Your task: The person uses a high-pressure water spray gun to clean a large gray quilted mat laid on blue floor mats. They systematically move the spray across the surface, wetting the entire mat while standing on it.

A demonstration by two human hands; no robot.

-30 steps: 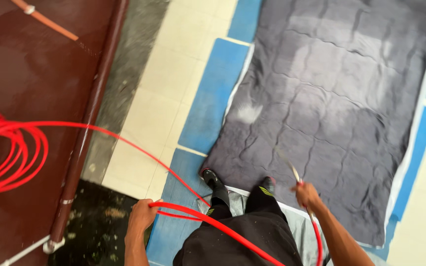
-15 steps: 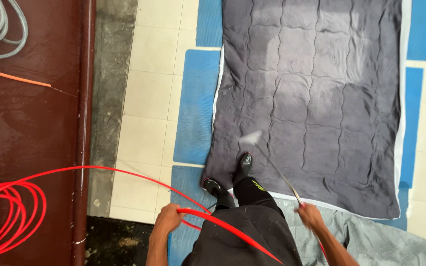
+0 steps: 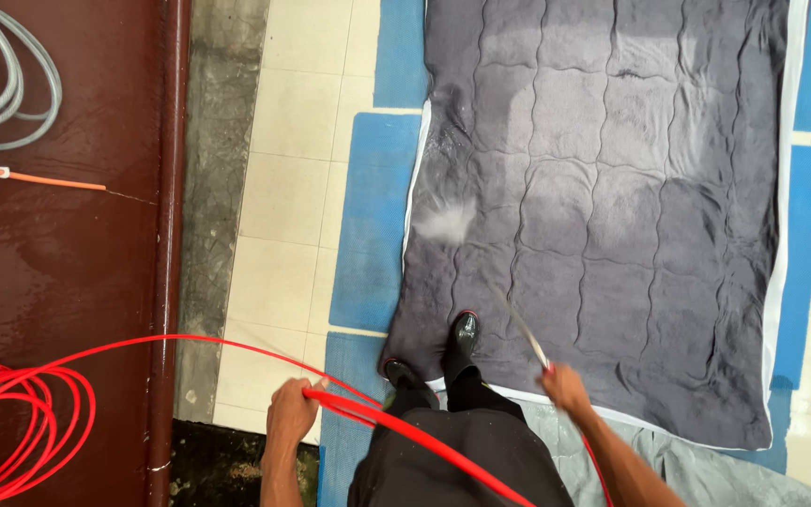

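Two hands busy in the head view — left hand (image 3: 291,413) closed around the red hose (image 3: 377,421), right hand (image 3: 563,387) gripping the spray wand (image 3: 523,330) over the grey quilt (image 3: 603,207). Wet tiles (image 3: 279,197), glossy boots (image 3: 462,338) — a slip looks likely, or that hose could snag a leg.

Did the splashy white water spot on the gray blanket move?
Yes. The water splash has moved up the gray quilt, away from the boots it was beside, staying near the quilt's left edge.
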